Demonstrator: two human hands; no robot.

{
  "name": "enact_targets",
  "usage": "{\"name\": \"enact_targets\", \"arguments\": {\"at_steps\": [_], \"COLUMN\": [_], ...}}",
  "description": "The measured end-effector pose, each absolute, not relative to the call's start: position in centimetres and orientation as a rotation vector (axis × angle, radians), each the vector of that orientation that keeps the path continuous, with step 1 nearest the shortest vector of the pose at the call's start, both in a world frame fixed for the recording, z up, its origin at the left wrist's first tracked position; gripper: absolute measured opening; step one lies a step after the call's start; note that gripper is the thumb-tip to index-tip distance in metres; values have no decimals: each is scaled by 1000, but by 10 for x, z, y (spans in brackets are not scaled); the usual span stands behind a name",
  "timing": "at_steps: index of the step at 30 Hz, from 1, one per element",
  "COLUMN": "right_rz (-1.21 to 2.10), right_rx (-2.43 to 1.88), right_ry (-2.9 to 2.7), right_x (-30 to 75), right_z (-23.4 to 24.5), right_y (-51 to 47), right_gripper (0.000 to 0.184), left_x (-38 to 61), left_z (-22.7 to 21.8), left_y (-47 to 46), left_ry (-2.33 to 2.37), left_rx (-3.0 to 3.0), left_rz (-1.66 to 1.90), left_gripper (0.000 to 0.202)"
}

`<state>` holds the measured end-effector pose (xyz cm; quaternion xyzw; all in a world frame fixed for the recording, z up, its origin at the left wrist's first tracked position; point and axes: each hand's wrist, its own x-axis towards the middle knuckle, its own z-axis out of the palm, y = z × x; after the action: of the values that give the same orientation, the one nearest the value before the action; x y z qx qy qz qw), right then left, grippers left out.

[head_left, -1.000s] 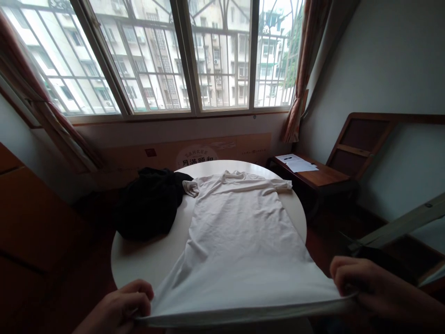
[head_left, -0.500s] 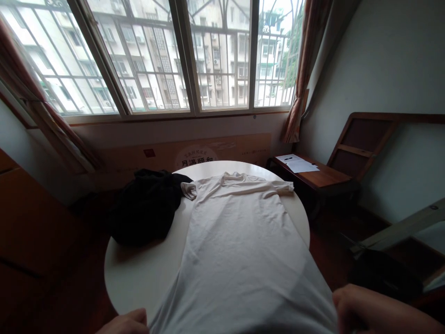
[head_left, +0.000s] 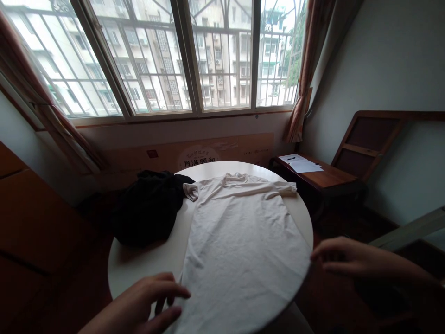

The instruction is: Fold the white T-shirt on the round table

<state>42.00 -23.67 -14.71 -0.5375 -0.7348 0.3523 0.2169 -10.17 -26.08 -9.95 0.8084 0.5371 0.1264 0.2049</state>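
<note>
A white short-sleeved T-shirt [head_left: 239, 232] lies spread over the round white table [head_left: 130, 269], its neckline toward the window and its lower part hanging over the near edge. At the shirt's lower left side is my left hand [head_left: 146, 301], with thumb and fingers apart and the fingertips over the cloth's edge. My right hand [head_left: 347, 260] is beside the shirt's right edge, at the table rim. Its fingers are loosely bent and apart from the thumb, with no cloth visible between them. Whether its fingertips touch the shirt I cannot tell.
A heap of black cloth [head_left: 149, 208] lies on the table's left side. Beyond the table, a barred window [head_left: 222, 65] spans the wall. White papers [head_left: 302, 163] and a pen rest on a low brown wooden stand [head_left: 333, 176] at the right.
Both fists at the shirt's lower corners have opened. The left hand has moved forward and right, the right hand forward. The taut lower cloth has dropped onto the table and over its edge.
</note>
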Motion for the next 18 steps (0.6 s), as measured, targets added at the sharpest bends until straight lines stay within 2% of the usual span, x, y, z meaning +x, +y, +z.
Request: {"name": "enact_targets", "arguments": {"at_steps": [3, 6, 9, 12, 18], "right_rz": [715, 416, 321, 262, 127], "right_rx": [-1592, -1697, -1769, -1876, -1857], "right_ry": [-1869, -1647, -1544, -1544, -1783], "right_x": [432, 441, 444, 443, 424], "right_z": [-143, -152, -166, -178, -183], "right_y": [-164, -97, -47, -13, 39], "right_gripper": [38, 42, 43, 41, 36], "left_x": [-49, -2, 35, 54, 39], "left_z": [-63, -51, -63, -81, -103], "left_y": [-211, -146, -72, -3, 99], "left_ry": [1422, 1356, 1356, 1664, 2011], "left_rx": [2287, 2428, 2542, 2599, 2499], "left_rz": [271, 251, 134, 99, 136], "left_gripper": [33, 32, 33, 36, 49]}}
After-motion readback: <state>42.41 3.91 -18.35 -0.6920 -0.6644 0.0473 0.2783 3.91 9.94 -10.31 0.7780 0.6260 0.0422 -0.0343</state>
